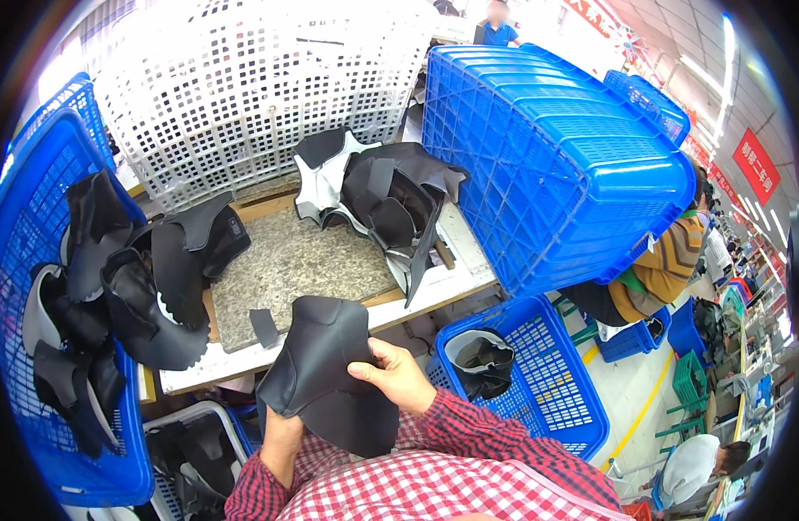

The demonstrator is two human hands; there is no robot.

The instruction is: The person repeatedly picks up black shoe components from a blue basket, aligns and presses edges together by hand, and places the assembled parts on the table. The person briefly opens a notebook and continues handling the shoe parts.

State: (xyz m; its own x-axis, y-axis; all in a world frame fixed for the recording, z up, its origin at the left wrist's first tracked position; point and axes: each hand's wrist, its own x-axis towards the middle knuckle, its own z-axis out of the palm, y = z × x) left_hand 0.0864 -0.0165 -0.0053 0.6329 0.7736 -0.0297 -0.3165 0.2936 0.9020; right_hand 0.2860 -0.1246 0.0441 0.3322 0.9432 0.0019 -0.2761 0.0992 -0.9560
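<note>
A black leather boot upper (pixel 326 356) is held up in front of my checked apron, above the near edge of the workbench. My right hand (pixel 395 380) grips its right side, thumb on the outer face and fingers behind. At its lower left, my left hand (pixel 282 434) reaches under or into the upper, and its fingers are hidden. Just beyond lies a speckled grey stone slab (pixel 300 260), with a small black scrap (pixel 263 328) at its front edge. More black uppers with white lining (pixel 386 195) are heaped at the slab's far right corner.
On the left, a blue basket (pixel 126 434) overflows with black uppers (pixel 169 278) onto the bench. A white perforated crate (pixel 269 104) stands behind the slab, a large tilted blue crate (pixel 538 165) to its right. Below right sits a blue basket (pixel 551 382). Other people are farther right.
</note>
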